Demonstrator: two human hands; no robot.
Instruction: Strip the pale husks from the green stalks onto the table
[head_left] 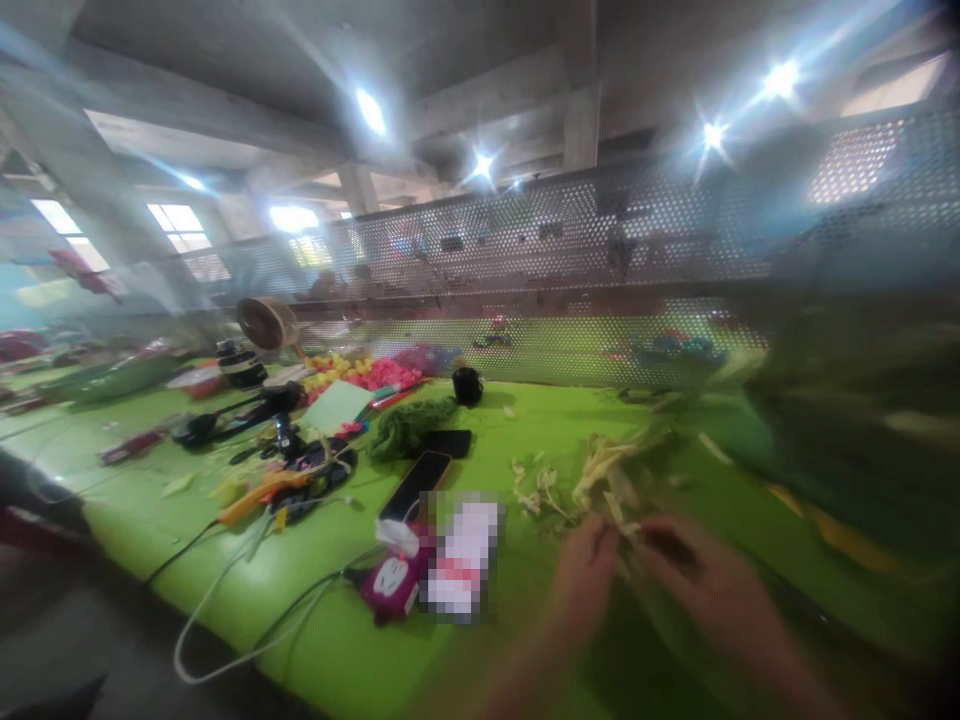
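Both of my hands are low on the right side of the view, close together and somewhat blurred. My left hand (589, 560) has its fingers pinched at the lower end of a bunch of pale yellow-green leafy strips (604, 468). Just to its right, my right hand (694, 570) is curled with thumb and fingers closed near the same strips. Whether they are real or artificial leaves I cannot tell. Several small pale leafy pieces (544, 495) lie on the green tabletop (532, 420) left of the bunch.
A blurred dark green bag-like heap (847, 450) stands at right. Left of my hands are a pixelated phone-shaped item (465, 555), a maroon tissue pack (394, 585), a dark phone (416, 485) and an orange glue gun (262, 495) with cables. A perforated metal panel (525, 250) rises behind.
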